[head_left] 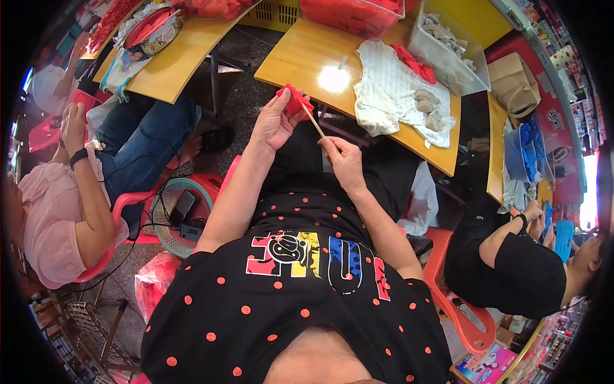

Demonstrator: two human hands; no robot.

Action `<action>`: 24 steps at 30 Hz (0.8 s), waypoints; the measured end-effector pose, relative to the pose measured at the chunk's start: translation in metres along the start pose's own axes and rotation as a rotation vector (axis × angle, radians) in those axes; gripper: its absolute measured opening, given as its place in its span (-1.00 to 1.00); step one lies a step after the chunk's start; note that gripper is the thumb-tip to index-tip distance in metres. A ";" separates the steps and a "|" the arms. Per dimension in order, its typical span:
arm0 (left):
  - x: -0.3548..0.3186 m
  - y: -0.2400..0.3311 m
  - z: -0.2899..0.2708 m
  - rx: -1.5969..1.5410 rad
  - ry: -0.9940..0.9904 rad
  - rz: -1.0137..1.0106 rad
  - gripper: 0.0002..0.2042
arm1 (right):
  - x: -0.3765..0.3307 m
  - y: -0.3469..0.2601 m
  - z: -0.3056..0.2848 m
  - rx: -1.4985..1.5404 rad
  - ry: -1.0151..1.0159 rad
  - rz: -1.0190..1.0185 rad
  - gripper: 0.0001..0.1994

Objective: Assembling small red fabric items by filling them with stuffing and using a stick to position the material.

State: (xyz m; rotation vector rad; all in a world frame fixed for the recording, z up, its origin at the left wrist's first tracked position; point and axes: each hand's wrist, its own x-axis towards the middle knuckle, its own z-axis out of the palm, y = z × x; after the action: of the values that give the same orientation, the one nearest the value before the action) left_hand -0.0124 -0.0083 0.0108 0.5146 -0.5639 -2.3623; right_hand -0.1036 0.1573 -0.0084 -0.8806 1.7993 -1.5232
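Note:
Above my lap, my left hand [275, 123] pinches a small piece of red fabric [294, 97] between thumb and fingers. My right hand [344, 157] grips the lower end of a thin wooden stick [314, 123], whose far end meets the red fabric. Whether the tip is inside the fabric or against it, I cannot tell. Just beyond my hands is a yellow-brown table [291, 63]. A white cloth [377, 80] lies on its right part, bearing a bright red piece [414, 64] and small beige bundles [430, 104].
At the table's back stand a bin of red pieces [350, 18] and a clear plastic bin [462, 78]. To the left, a person in pink [57, 211] sits beside a green basket [167, 221]. Another person in black [521, 272] sits right, near a red stool [460, 320].

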 end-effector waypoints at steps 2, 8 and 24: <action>0.000 0.003 0.000 -0.021 -0.018 -0.004 -0.77 | 0.000 -0.004 0.001 -0.095 0.041 -0.065 -0.79; 0.007 0.011 -0.014 0.085 -0.038 -0.050 -0.74 | 0.000 -0.004 -0.005 0.364 -0.202 0.184 -0.77; 0.003 0.016 -0.010 0.151 -0.059 -0.003 -0.76 | 0.008 -0.014 -0.031 -0.149 -0.122 0.041 -0.79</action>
State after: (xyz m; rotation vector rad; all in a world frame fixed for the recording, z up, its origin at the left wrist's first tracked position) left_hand -0.0018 -0.0234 0.0103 0.5140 -0.7732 -2.3559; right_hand -0.1315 0.1666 0.0101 -0.9789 1.8477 -1.2948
